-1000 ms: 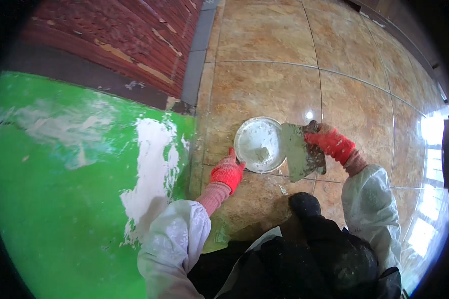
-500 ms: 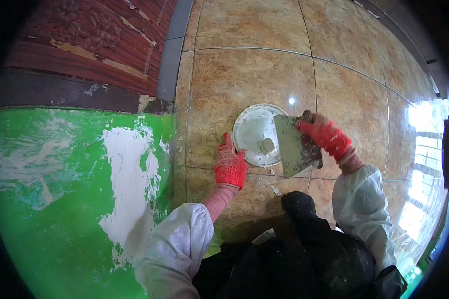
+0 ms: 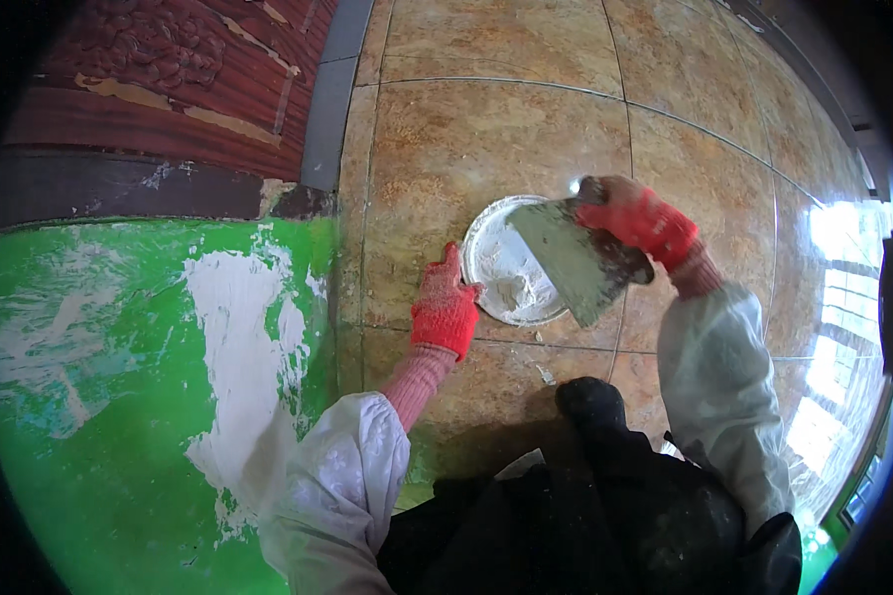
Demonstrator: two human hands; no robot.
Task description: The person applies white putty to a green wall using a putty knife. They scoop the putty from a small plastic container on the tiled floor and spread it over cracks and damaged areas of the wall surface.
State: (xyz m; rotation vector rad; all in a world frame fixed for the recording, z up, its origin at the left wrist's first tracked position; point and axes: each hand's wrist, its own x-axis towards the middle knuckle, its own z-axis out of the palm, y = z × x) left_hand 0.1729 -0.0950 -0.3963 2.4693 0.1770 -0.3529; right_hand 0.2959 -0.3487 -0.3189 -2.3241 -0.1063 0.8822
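Note:
On the tiled floor in front of me stands a round white tub [image 3: 478, 220] with a lumpy heap of white putty [image 3: 516, 290] inside. My left hand [image 3: 446, 312], in a red-coated glove, grips the tub's left side, thumb at the rim and index finger stretched along the outside. In my right hand [image 3: 645, 223], gloved alike, is a wide putty knife [image 3: 564, 253], its fingers closed round the handle. The flat blade, smeared with grey-white residue, slants over the tub's right part and hides that side of the rim.
At left is a green wall [image 3: 109, 476] with a thick white putty patch [image 3: 243, 347]. Beyond it is a dark red carved door panel [image 3: 169, 79] with peeling strips. A small scrap [image 3: 546, 375] lies on the floor tiles [image 3: 486, 129] near my black boot [image 3: 590, 402].
My right hand has brought the putty knife left and further over the tub, turning its blade. More of the white heap shows inside the tub. My left hand stays at the tub's side.

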